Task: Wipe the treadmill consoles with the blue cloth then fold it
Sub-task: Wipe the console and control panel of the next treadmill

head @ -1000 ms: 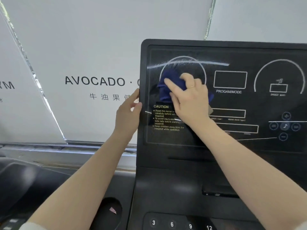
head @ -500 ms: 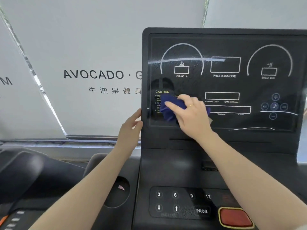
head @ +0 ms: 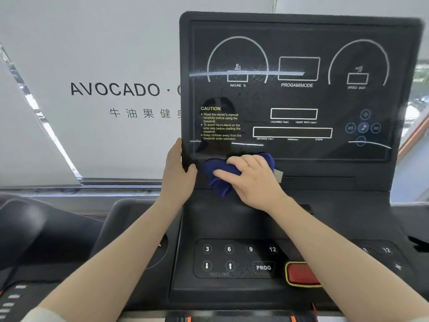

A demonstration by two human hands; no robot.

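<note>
The right hand [head: 253,180] has its grip clamped on the blue cloth [head: 220,180]: the fingers curl over the top of the bunched fabric and the thumb stretches left across its front, pressing it against the console [head: 299,101]. A ring sits on one finger. The forearm runs from the lower right corner up and to the left, wrist slightly bent.

The cloth is crumpled into a wad at the lower left of the console, on the dark strip just under the bottom edge of the glossy display panel. Its long axis lies roughly sideways along that edge, with a loose tail hanging down to the left of the wrist and a small pale tag sticking out to the right.

The left hand [head: 178,168] grips the console's left edge near its bottom corner, thumb hooked over the front face, fingers wrapped behind out of sight. Its forearm rises from the lower left.

Below the hands lies the keypad [head: 234,259] with numbered buttons, arrows and PROG, and a red button [head: 299,274] beside it. A white wall with lettering [head: 116,89] stands behind.
</note>
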